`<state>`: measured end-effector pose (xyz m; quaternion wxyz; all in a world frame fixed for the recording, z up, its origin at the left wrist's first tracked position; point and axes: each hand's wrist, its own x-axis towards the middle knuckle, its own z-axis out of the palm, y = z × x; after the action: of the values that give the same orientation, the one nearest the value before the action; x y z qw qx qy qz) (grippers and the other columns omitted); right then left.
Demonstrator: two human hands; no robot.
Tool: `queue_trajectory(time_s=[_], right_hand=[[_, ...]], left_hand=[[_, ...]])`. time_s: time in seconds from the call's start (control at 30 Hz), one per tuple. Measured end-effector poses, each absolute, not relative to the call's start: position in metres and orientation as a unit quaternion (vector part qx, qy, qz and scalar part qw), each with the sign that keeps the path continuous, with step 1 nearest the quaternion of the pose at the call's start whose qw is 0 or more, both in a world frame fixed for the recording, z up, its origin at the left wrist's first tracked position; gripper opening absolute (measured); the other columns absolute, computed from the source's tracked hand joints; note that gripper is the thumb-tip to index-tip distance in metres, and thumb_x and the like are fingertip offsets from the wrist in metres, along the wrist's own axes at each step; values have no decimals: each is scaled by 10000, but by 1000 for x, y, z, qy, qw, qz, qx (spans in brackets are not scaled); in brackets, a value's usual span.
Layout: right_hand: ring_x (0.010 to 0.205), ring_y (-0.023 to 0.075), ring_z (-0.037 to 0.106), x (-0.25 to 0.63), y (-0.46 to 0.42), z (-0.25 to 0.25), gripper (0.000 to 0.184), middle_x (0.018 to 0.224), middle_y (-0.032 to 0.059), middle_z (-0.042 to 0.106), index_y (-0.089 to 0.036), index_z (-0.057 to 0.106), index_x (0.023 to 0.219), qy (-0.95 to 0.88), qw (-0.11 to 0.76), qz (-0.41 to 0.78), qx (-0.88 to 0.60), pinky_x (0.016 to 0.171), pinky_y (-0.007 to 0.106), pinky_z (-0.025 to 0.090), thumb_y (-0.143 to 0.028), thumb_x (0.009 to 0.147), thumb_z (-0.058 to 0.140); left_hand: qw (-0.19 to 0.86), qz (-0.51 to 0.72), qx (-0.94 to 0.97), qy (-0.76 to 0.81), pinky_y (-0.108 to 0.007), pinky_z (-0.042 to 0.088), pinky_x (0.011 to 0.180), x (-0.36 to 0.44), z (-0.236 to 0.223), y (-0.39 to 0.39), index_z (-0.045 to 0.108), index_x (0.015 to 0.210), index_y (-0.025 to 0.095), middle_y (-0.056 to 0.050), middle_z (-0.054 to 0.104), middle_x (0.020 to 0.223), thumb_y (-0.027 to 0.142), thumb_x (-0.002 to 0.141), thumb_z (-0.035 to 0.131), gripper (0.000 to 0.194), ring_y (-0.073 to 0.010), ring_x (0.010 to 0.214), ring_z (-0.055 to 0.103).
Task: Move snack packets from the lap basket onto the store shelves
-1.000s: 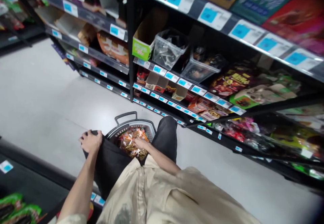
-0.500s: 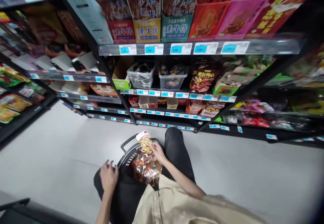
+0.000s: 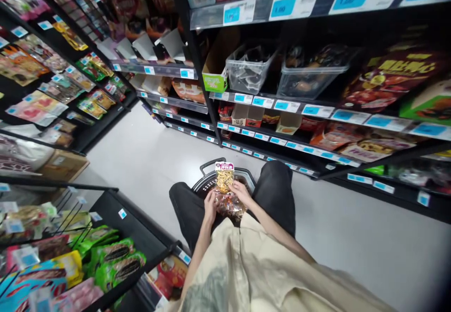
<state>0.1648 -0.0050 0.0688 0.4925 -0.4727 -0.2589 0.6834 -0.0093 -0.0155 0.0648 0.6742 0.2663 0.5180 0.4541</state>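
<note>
I am crouched in a shop aisle over a dark shopping basket (image 3: 211, 179) on the floor between my knees. Both hands hold a clear snack packet (image 3: 224, 176) with a pink and white header, upright above the basket. My left hand (image 3: 210, 206) grips its lower left side with fingers closed. On the lower right side, my right hand (image 3: 242, 192) is closed as well. More orange-brown snack packets (image 3: 229, 205) fill the basket under the held one.
Black shelving with blue price tags (image 3: 282, 7) lines the aisle on my right, holding clear plastic bins (image 3: 249, 67) and snack boxes. A lower display rack (image 3: 116, 255) of green and pink packets stands close on my left. A cardboard box (image 3: 63, 165) sits on the grey floor (image 3: 148, 161).
My left hand left my knee and came in to grip the packet beside my right hand. The packet has been lifted out of the basket. My view swung left along the aisle.
</note>
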Motion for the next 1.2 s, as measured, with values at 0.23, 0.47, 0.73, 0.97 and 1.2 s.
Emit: queue_trajectory(time_s=[0.23, 0.47, 0.73, 0.97, 1.2], right_hand=[[646, 175, 637, 157, -10, 56, 458, 740, 7, 643, -201, 636, 716, -319, 456, 684, -473, 543, 295, 565, -635, 685, 778], [597, 141, 531, 158, -11, 58, 465, 617, -17, 559, -200, 591, 622, -432, 426, 626, -490, 560, 259, 462, -633, 748, 710], [761, 204, 628, 161, -5, 47, 421, 817, 45, 714, -197, 703, 805, -358, 482, 586, -545, 699, 305, 491, -594, 678, 763], [785, 207, 645, 162, -7, 46, 395, 867, 54, 724, -197, 710, 865, -331, 478, 598, -551, 672, 295, 498, -561, 716, 741], [676, 170, 612, 164, -9, 46, 429, 755, 3, 675, -227, 651, 938, -330, 457, 617, -549, 595, 265, 485, -570, 700, 751]], left_hand=[[627, 482, 246, 561, -255, 526, 642, -10, 62, -17, 707, 952, 150, -77, 702, 969, 440, 616, 884, 479, -142, 750, 654], [606, 466, 279, 580, -201, 418, 523, -11, 66, -19, 681, 881, 163, -13, 658, 803, 489, 676, 827, 412, -107, 629, 573], [574, 454, 361, 577, -257, 448, 711, -11, 66, -19, 702, 798, 170, -5, 664, 760, 452, 717, 802, 310, -143, 714, 581], [579, 465, 340, 578, -268, 469, 747, -10, 58, -17, 726, 899, 165, -21, 685, 798, 422, 650, 855, 380, -149, 742, 606], [576, 472, 292, 600, -291, 513, 721, -11, 53, -15, 757, 1000, 160, -48, 713, 840, 463, 609, 871, 508, -178, 767, 638]])
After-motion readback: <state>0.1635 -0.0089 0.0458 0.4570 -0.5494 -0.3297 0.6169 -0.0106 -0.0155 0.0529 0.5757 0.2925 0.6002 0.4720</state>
